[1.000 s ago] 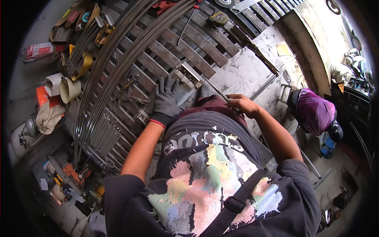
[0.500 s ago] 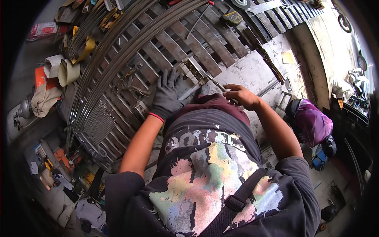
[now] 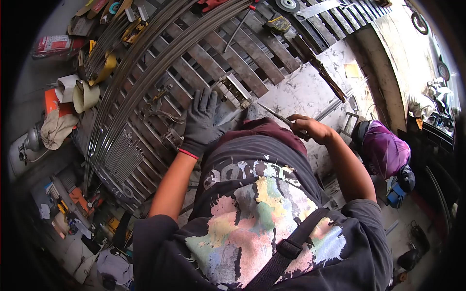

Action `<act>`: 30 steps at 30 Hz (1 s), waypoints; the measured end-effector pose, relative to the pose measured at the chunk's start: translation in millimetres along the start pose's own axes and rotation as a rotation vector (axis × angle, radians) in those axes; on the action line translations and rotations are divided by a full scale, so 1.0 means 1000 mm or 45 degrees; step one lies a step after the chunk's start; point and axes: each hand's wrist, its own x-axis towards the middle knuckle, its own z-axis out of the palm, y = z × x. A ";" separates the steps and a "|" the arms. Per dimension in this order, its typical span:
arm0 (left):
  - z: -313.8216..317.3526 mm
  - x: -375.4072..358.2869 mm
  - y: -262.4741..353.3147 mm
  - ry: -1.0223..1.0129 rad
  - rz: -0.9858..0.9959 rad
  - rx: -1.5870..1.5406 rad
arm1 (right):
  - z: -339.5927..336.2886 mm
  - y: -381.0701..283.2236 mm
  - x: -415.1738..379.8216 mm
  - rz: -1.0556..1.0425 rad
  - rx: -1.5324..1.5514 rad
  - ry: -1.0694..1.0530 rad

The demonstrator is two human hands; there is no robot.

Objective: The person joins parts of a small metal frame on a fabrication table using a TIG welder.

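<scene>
Right hand (image 3: 313,130) closed around slim metal tool (image 3: 277,115), tip just beside slotted metal fixture (image 3: 234,92), upper centre; gloved left hand (image 3: 201,123) open, fingers extended.

Bright daylight fell beyond and to the right of the right hand (image 3: 310,128), bleaching the background there. The pale floor (image 3: 301,87) between the hands and that glare was well lit. Bent rods (image 3: 103,130) glinted left of the left hand (image 3: 201,119); dimness lay nearer the body. Wide-angle distortion curved the blackened edges, where detail softened.
</scene>
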 end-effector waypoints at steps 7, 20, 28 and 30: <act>-0.084 0.033 0.071 -0.462 -0.355 -2.123 | 0.008 -0.152 -0.142 -0.254 -0.655 0.572; -0.200 0.132 0.124 0.372 -0.302 -2.679 | 0.060 -0.229 -0.113 -1.745 -0.912 1.286; -0.194 0.123 0.122 0.434 -0.421 -2.700 | 0.056 -0.248 -0.108 -1.906 -1.157 1.453; -0.196 0.122 0.120 0.435 -0.425 -2.689 | 0.054 -0.251 -0.106 -1.934 -1.252 1.460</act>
